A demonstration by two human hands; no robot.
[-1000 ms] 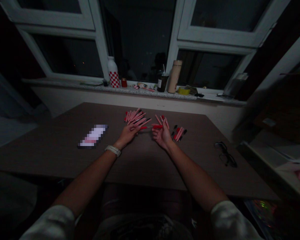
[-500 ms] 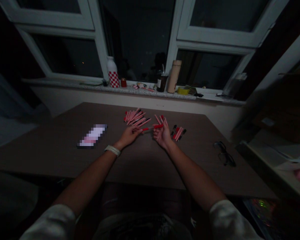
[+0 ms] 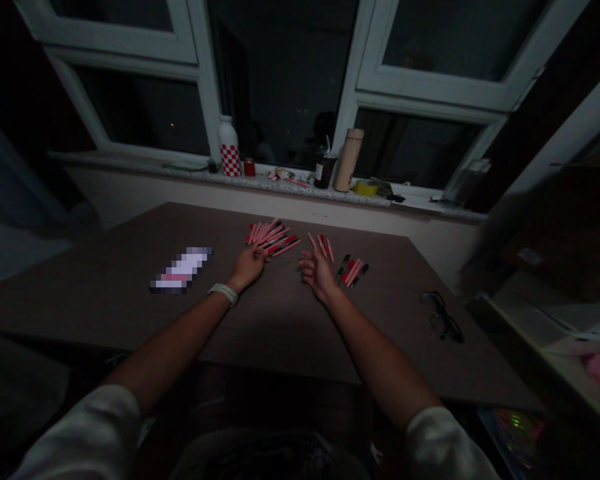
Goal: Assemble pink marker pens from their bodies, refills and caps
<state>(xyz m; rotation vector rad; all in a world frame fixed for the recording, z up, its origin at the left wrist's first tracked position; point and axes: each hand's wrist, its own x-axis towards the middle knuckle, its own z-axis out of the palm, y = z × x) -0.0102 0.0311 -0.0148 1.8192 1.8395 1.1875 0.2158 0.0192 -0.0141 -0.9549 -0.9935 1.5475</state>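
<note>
My left hand (image 3: 249, 265) is at the near edge of a heap of pink, red and black pens (image 3: 266, 232). Its fingertips are closed on the near end of a red pen (image 3: 283, 245) that lies against the heap. To the right, my right hand (image 3: 317, 272) hovers with its fingers loosely curled and apart, holding nothing. Just beyond it lies a small group of pink and red pens (image 3: 323, 245). Another small cluster of black, red and pink pens (image 3: 353, 271) rests to its right.
A phone (image 3: 183, 270) with a blurred screen lies left on the brown table (image 3: 275, 327). Black-framed glasses (image 3: 443, 317) lie right. On the windowsill stand a checked bottle (image 3: 229, 150), a red jar (image 3: 249, 167), a dark cup (image 3: 324, 171), a tan flask (image 3: 350, 160) and yellow tape (image 3: 365, 189).
The red pen held between both hands is now at the heap, in my left hand, which moved left. My right hand has let go of it and its fingers have opened.
</note>
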